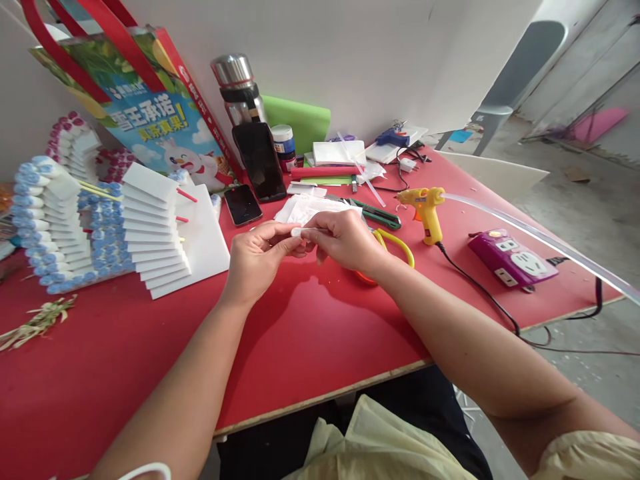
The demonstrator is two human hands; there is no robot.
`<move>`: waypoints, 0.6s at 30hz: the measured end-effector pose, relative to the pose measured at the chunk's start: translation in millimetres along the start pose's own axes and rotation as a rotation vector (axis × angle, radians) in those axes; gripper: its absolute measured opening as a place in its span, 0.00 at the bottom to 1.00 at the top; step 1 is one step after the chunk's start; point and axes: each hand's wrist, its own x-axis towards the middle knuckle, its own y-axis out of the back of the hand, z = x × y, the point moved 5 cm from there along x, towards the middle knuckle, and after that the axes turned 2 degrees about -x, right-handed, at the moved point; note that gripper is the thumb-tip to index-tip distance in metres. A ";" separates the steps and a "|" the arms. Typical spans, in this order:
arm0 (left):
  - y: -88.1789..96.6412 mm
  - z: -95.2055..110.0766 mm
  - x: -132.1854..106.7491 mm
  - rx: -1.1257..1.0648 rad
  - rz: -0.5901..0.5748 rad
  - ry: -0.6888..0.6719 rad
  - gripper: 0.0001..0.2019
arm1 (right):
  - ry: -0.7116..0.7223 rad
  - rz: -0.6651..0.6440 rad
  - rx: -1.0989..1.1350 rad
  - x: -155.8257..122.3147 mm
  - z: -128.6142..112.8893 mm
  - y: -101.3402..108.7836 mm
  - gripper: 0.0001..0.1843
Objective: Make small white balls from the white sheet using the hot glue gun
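Note:
Over the middle of the red table (320, 340), my left hand (256, 259) and my right hand (345, 239) meet, fingertips almost touching. Between them is a small white piece (297, 232), perhaps rolled paper, pinched by thumb and fingers from both sides. Its far side is hidden by my fingers. White tissue-like sheets (305, 208) lie just behind the hands. Scissors with yellow and orange handles (403, 245) lie partly under my right wrist. Beyond that wrist is a green utility knife (380, 215).
A yellow glue gun (426, 212) with a long clear stick stands right, near a purple power strip (515, 261). Stepped white-and-blue models (157, 233) occupy the left. Behind are two phones (259, 160), a steel thermos (237, 87) and a printed bag (150, 120).

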 end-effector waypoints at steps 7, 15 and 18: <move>3.7 1.2 2.2 0.084 -0.008 -0.039 0.11 | -0.415 -0.211 0.773 7.1 23.8 -10.3 0.24; 7.3 0.1 3.8 0.093 -0.030 -0.066 0.11 | -0.475 -0.340 1.018 4.5 24.0 -16.3 0.14; 7.2 0.9 4.4 0.093 -0.047 -0.068 0.12 | -0.484 -0.345 1.030 3.2 22.4 -17.8 0.13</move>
